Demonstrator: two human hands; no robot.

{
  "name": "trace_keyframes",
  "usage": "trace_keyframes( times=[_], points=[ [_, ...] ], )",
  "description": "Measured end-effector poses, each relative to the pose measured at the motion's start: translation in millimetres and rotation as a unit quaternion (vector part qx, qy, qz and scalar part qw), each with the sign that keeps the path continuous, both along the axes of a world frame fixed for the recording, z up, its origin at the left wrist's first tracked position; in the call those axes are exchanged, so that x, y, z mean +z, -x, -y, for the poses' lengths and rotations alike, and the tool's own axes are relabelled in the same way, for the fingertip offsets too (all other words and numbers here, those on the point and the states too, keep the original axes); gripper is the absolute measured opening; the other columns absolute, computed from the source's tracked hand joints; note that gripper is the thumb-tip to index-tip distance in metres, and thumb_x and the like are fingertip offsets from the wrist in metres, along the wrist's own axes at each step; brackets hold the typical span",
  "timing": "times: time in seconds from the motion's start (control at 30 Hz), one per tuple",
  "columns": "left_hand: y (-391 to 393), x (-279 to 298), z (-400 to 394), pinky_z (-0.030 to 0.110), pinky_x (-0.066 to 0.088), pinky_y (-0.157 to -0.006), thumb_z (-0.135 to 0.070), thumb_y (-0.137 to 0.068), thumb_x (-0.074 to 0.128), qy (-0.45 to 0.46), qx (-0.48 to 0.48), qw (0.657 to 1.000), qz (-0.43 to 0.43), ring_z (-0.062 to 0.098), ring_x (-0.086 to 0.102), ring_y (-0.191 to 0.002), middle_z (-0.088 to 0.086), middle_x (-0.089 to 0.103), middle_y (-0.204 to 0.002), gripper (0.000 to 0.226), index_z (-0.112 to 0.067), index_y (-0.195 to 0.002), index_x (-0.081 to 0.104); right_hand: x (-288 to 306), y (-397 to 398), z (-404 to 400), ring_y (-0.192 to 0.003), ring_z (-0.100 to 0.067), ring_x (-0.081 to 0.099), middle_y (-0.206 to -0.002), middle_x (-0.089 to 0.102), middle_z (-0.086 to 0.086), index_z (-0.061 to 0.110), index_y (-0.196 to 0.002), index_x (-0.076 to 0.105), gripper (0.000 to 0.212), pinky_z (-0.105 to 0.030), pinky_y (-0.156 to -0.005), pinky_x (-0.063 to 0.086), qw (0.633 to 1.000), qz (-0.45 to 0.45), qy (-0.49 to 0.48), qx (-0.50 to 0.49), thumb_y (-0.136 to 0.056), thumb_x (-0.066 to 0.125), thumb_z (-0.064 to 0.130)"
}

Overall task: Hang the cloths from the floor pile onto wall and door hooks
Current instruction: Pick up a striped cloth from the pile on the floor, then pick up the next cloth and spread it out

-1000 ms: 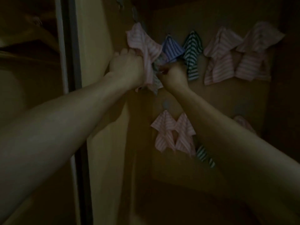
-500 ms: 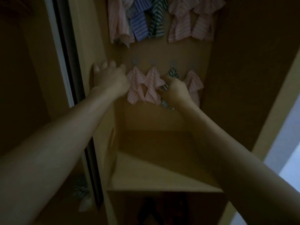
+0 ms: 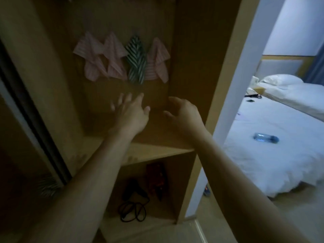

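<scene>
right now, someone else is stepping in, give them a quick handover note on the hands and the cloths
Left hand: open, holds nothing, below the hung row.
Right hand: open, fingers loosely curled, holds nothing.
Cloths: four hang side by side on the wardrobe back wall, three pink cloths and one green striped cloth. Edges of a higher row show at the top.
Done: that row is hung.
Left: a striped cloth lies low at the left by the sliding door; the floor pile itself is out of view, so check it.

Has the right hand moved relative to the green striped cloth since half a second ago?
Yes. The right hand was up against the green striped cloth; now it hangs below and right of it, fingers loose, holding nothing.
</scene>
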State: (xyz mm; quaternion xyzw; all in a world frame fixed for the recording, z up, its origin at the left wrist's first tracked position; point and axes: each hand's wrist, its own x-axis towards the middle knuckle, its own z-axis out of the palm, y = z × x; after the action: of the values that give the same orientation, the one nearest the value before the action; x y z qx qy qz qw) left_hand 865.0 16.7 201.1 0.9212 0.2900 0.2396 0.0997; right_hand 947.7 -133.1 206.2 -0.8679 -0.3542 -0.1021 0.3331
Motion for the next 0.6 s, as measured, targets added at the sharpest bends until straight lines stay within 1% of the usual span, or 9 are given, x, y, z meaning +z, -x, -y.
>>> trace_keyframes(
  times=[0.1, 0.2, 0.3, 0.4, 0.53, 0.6],
  points=[
    [-12.3, -24.0, 55.0, 0.054, 0.004, -0.119, -0.051, -0.098, 0.038, 0.034, -0.048, 0.998, -0.014, 0.026, 0.008, -0.149, 0.002, 0.021, -0.160, 0.056, -0.037, -0.150, 0.023, -22.5, 1.5, 51.7, -0.127, -0.021, 0.049, -0.142, 0.048, -0.001, 0.029, -0.143, 0.042, 0.056, -0.035, -0.100, 0.043, 0.999, -0.021, 0.013, -0.049, -0.091, 0.061, 0.039],
    [-22.3, -43.0, 115.6, 0.053, 0.003, -0.119, -0.052, -0.098, 0.037, 0.049, -0.096, 0.994, -0.018, 0.024, 0.007, -0.149, 0.000, 0.020, -0.160, 0.055, -0.038, -0.149, 0.022, -43.4, 3.8, 111.3, -0.125, -0.020, 0.050, -0.139, 0.050, -0.001, 0.031, -0.143, 0.041, 0.056, -0.032, -0.097, 0.042, 0.994, -0.049, 0.018, -0.098, -0.091, 0.059, 0.042],
    [-29.3, -59.0, 181.6, 0.052, 0.003, -0.119, -0.051, -0.098, 0.037, 0.055, -0.134, 0.989, -0.025, 0.024, 0.006, -0.149, 0.000, 0.020, -0.160, 0.055, -0.037, -0.150, 0.022, -59.8, 11.9, 176.4, -0.127, -0.020, 0.048, -0.141, 0.050, -0.001, 0.028, -0.143, 0.043, 0.056, -0.033, -0.101, 0.041, 0.988, -0.063, 0.018, -0.142, -0.091, 0.059, 0.042],
    [-34.1, -74.4, 250.3, 0.052, 0.006, -0.119, -0.049, -0.099, 0.037, 0.064, -0.177, 0.981, -0.041, 0.024, 0.009, -0.149, 0.000, 0.023, -0.159, 0.054, -0.035, -0.150, 0.025, -73.7, 22.0, 246.4, -0.125, -0.020, 0.051, -0.137, 0.054, -0.002, 0.026, -0.140, 0.046, 0.053, -0.030, -0.099, 0.040, 0.980, -0.081, 0.004, -0.184, -0.091, 0.060, 0.038],
    [-36.3, -95.4, 336.3, 0.050, 0.012, -0.118, -0.049, -0.098, 0.037, 0.067, -0.237, 0.967, -0.069, 0.023, 0.016, -0.147, 0.000, 0.027, -0.157, 0.054, -0.032, -0.149, 0.030, -94.6, 38.2, 338.2, -0.121, -0.018, 0.052, -0.133, 0.056, -0.003, 0.023, -0.137, 0.050, 0.051, -0.026, -0.095, 0.039, 0.963, -0.098, 0.006, -0.253, -0.090, 0.061, 0.039],
    [-36.3, -104.8, 377.6, 0.050, 0.012, -0.119, -0.049, -0.098, 0.039, 0.077, -0.267, 0.958, -0.073, 0.024, 0.016, -0.147, 0.000, 0.026, -0.158, 0.054, -0.033, -0.148, 0.030, -105.6, 47.7, 380.0, -0.121, -0.018, 0.052, -0.134, 0.055, -0.003, 0.024, -0.138, 0.049, 0.053, -0.027, -0.096, 0.040, 0.952, -0.119, 0.006, -0.283, -0.089, 0.062, 0.038]
  ],
)
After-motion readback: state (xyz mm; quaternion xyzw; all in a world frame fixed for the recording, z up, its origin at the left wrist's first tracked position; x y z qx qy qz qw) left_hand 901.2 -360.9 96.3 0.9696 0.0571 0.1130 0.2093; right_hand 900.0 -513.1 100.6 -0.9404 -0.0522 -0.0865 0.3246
